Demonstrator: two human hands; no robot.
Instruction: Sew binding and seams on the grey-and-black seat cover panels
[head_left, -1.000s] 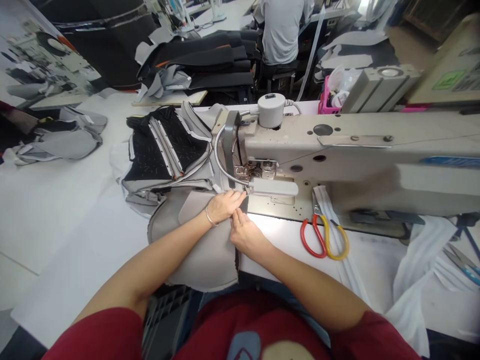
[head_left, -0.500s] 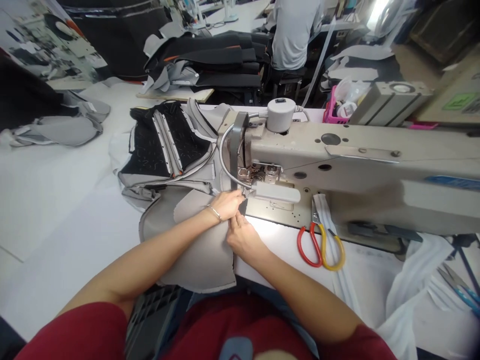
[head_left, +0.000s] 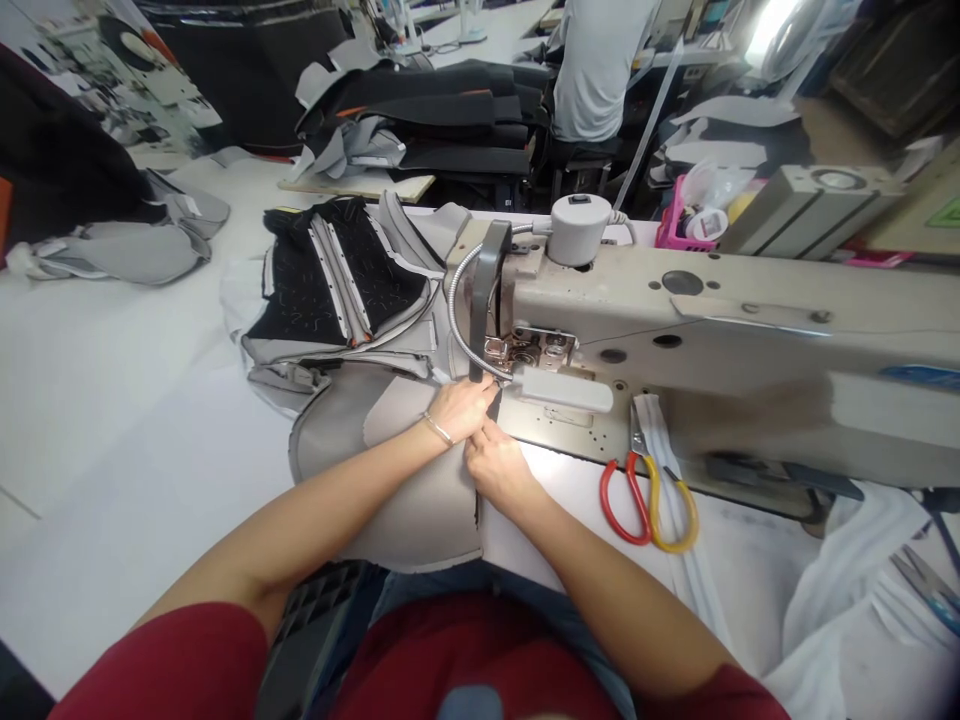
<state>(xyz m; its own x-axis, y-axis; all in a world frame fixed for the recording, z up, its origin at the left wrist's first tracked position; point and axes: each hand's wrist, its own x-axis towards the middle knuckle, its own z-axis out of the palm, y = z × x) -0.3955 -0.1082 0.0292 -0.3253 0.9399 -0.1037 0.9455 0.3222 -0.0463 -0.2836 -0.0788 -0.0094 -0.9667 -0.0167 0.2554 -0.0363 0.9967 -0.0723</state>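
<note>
A grey fabric piece (head_left: 420, 515) lies under the head of a sewing machine (head_left: 592, 290) and drapes over the table's front edge. My left hand (head_left: 463, 408), wearing a bracelet, is closed with its fingers pressed on the fabric close to the needle area. Just below it, my right hand (head_left: 496, 465) pinches the fabric's right edge, by a dark strip (head_left: 493, 405). The fingertips of both hands nearly meet. The needle is hidden behind the machine's guard and lamp. Joined to the grey piece, a black and grey sewn cover (head_left: 300, 290) spreads to the left.
Scissors with red and yellow handles (head_left: 646, 505) lie right of my hands on a white strip (head_left: 660, 440). Blue-handled scissors (head_left: 926, 590) rest at the far right. A pink basket (head_left: 679, 225) stands behind the machine. A co-worker in a grey shirt (head_left: 596, 70) sits beyond.
The grey fabric has slid slightly away from my body, toward the machine head. Both hands keep their grip near the needle. The whole view has shifted a little.
</note>
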